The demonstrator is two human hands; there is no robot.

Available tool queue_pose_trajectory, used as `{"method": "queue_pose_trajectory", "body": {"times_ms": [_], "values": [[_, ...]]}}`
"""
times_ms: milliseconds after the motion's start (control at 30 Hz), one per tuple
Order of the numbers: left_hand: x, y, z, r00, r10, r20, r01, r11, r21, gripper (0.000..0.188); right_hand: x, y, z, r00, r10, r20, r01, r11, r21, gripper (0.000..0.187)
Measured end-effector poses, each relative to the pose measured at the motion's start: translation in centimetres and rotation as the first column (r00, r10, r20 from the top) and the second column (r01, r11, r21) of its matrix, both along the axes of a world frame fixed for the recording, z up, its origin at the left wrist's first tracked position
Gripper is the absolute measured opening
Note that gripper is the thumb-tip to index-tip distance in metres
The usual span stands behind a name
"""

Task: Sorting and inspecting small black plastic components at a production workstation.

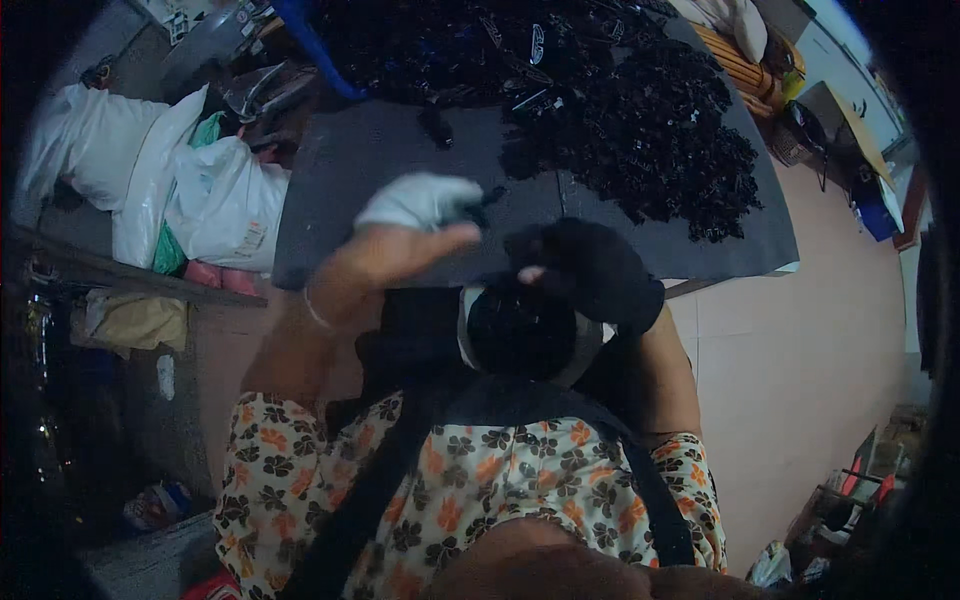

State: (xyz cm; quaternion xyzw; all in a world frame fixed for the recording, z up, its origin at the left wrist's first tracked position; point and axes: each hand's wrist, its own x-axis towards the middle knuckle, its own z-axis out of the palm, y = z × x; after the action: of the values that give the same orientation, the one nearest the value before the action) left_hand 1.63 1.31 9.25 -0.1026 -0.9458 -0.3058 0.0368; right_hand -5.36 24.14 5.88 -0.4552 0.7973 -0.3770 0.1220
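Note:
My left hand (415,215), in a white glove with a bare thumb, hovers over the near edge of the grey table (350,150). It is smeared by motion. A small black piece (490,200) shows at its fingertips, seemingly gripped between fingers and thumb. To its right my right hand (590,270), in a black glove with a bare fingertip showing, has its fingers curled in. Whatever those fingers hold is lost in the dark. Just below both hands, a round container with a pale rim (465,335) sits at my lap, dark inside.
A large heap of small black pieces (660,130) covers the table's far and right parts. Blue sheeting (325,50) edges the heap at far left. White sacks (225,200) stand left of the table. Bundled orange-brown rods (740,70) lie beyond its right corner.

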Motion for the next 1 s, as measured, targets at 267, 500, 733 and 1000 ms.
{"method": "queue_pose_trajectory", "body": {"times_ms": [267,500,733,1000], "values": [[-8.4,-1.4,-1.3,0.919,0.340,-0.202,-0.395,0.794,-0.463,0.039,-1.6,-5.0,-1.2,0.698,-0.056,-0.714,0.010,0.998,-0.068,0.032],[-8.3,-4.2,-4.2,0.920,0.213,-0.329,-0.361,0.785,-0.503,0.024,-1.5,-5.1,-1.8,0.789,0.042,-0.613,-0.009,0.998,0.056,0.027],[-3.2,-1.4,-2.1,0.931,0.188,0.312,-0.351,0.694,0.629,0.024,0.0,-3.1,2.0,0.967,-0.157,-0.202,0.117,0.974,-0.196,0.016],[-1.2,1.2,-0.7,0.965,-0.086,0.249,-0.071,0.825,0.560,0.036,-0.2,-2.6,-0.7,0.922,-0.210,-0.326,0.075,0.921,-0.381,0.023]]}}
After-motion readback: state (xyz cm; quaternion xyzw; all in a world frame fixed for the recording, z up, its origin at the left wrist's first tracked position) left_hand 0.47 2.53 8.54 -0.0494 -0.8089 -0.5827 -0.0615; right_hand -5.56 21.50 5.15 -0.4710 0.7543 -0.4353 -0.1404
